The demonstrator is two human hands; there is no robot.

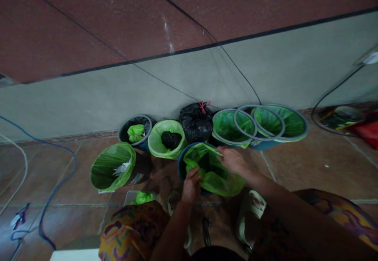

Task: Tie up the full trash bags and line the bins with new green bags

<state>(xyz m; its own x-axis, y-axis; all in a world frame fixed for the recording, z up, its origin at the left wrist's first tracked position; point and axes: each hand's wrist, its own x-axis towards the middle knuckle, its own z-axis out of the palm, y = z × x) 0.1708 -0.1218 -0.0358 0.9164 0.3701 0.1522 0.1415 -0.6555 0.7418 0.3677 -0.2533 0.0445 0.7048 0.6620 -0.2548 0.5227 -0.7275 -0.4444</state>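
A green plastic bag (pixel 228 184) hangs partly inside a blue bin (pixel 180 166) between my feet and the wall. Its right part spills out over the bin's near side. My left hand (pixel 191 184) pinches the bag at the near left of its mouth. On the far right of the mouth, my right hand (pixel 232 159) is closed on the bag's edge. The bag's mouth stands open between my hands, and its inside is dark.
Behind stand a tied black garbage bag (pixel 195 122), a green-lined bin (pixel 153 141) and a black-lined bin (pixel 121 133). Another lined bin (pixel 97 174) leans at left. More green-lined bins (pixel 291 115) with grey rings (pixel 236 121) stand right. A blue cable (pixel 73 162) crosses the floor.
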